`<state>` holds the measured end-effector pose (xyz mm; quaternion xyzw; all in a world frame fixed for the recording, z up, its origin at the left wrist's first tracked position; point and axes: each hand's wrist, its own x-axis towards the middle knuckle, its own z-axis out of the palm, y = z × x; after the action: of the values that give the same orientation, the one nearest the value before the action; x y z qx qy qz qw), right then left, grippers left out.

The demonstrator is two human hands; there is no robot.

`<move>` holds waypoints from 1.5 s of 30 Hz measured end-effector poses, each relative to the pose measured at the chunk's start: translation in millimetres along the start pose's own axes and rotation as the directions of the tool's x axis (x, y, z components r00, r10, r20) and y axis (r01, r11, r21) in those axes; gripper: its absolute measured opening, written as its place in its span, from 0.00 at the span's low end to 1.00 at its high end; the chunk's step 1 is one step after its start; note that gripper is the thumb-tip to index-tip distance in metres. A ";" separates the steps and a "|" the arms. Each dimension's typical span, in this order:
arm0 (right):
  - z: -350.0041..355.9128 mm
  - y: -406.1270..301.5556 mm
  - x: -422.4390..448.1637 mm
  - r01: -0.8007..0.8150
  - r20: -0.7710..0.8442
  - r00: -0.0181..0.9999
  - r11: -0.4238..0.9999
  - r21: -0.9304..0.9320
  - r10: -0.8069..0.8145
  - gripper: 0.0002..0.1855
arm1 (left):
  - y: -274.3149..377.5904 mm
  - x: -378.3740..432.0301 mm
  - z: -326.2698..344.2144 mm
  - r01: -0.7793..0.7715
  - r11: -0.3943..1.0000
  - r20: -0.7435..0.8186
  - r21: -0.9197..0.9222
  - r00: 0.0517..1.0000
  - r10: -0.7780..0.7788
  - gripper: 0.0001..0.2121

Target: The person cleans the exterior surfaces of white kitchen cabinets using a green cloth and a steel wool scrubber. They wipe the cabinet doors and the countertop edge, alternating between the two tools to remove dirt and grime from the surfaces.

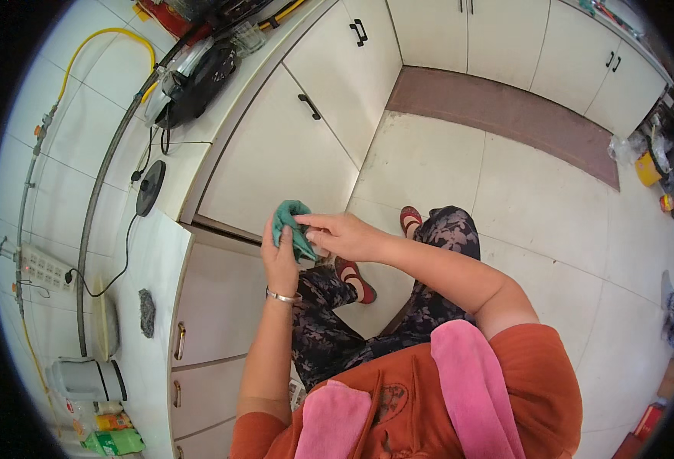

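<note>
A crumpled green cloth (292, 221) is held up in front of a white cabinet door. My left hand (279, 252), with a silver bracelet at the wrist, grips the cloth from the left, its thumb across the near side. From the right comes my right hand (345, 236). Its extended index finger touches the cloth's folds, and the other fingers are bent close to the cloth's edge. Whether those fingers pinch it cannot be made out. Below the hands are my patterned trousers (331, 327) and red shoes (360, 281).
Left of me runs a white counter (159, 246) bearing a black kettle base (151, 188), a grey scouring pad (147, 312) and a grey container (87, 378). White cabinet doors (279, 155) stand in front. A brown mat (486, 115) lies along the far cabinets on the tiled floor (543, 218).
</note>
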<state>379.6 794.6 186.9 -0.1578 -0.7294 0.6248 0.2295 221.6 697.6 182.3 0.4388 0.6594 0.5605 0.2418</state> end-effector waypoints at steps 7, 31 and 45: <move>-27.0 22.0 39.1 0.217 -0.013 0.973 0.925 -0.311 -0.232 0.16 | -9.3 89.6 -7.1 -0.152 0.957 -0.040 0.247 0.985 0.167 0.18; -121.9 119.3 -6.7 0.054 0.141 0.988 0.694 -0.718 0.069 0.19 | -80.7 332.5 97.2 -0.455 -0.502 0.604 0.736 0.776 0.182 0.28; -128.6 116.8 -16.6 0.012 0.107 0.989 0.676 -0.737 0.099 0.18 | -132.8 290.1 70.7 -0.625 -0.482 0.713 0.614 0.702 -0.002 0.27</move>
<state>455.5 913.7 84.4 -0.2105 -0.9289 0.2938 0.0809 93.6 983.1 88.1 0.7274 0.5610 -0.2670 -0.2914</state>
